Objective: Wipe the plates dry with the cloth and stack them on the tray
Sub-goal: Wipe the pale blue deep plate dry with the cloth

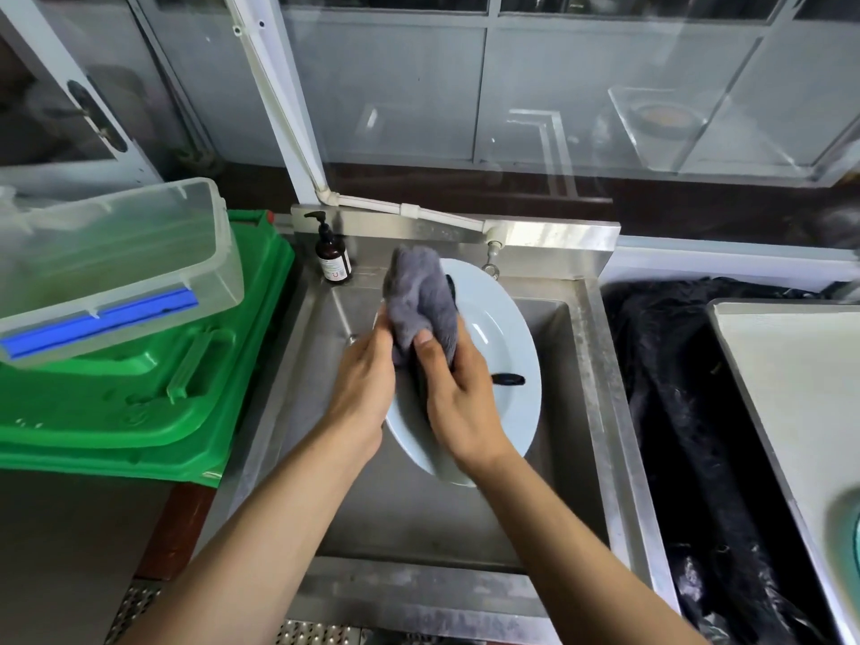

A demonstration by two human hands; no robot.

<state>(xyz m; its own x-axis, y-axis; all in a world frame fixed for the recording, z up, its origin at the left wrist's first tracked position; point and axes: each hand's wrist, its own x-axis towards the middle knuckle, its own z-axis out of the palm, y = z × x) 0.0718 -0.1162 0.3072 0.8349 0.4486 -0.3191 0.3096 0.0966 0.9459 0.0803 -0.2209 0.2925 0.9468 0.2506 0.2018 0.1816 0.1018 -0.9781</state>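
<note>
A pale blue oval plate (500, 337) with dark marks is held tilted over the steel sink (577, 365). My left hand (363, 388) grips the plate's left edge. My right hand (458, 393) holds a grey cloth (419, 295) against the plate's face, thumb pinching the fabric. The cloth bunches up over the plate's upper left part. A light tray (791, 388) lies at the right, with the rim of a greenish dish (849, 537) at its near edge.
A brown pump bottle (332, 256) stands at the sink's back left corner, with a tap (492, 260) behind the plate. A clear plastic box (116, 267) sits on green crates (139, 402) to the left. Black plastic sheeting (675, 412) lies between sink and tray.
</note>
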